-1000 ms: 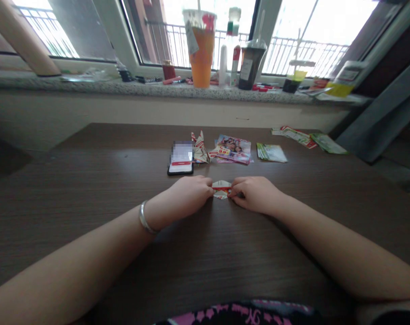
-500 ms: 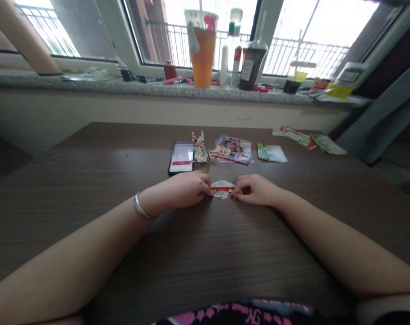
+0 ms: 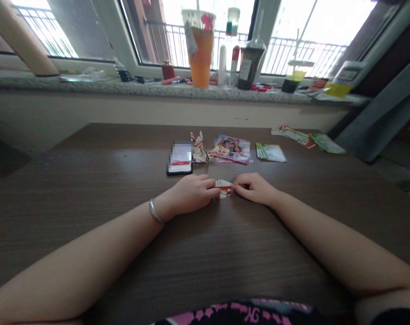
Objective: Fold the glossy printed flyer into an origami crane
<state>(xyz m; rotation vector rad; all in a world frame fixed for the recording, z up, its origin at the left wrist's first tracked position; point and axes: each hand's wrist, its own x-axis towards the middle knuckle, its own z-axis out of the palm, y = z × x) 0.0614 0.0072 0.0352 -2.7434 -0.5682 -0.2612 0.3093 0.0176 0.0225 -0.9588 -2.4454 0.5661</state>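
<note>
A small folded piece of printed paper, white with red and orange, lies low over the table between my hands. My left hand, with a silver bangle at its wrist, covers the paper's left end, thumb and fingers closed on it. At the right corner, the thumb and forefinger of my right hand pinch the paper. Just beyond my left hand are a phone with a lit screen and a folded paper figure with pointed tips.
Past the paper lie a stack of printed leaflets, a pile of green-white paper sheets and paper strips. On the stone windowsill stand an orange drink cup, a dark drink cup and several bottles.
My left hand has slid right and now covers more of the paper's left end. My right hand stays almost in place, still pinching the right corner.
</note>
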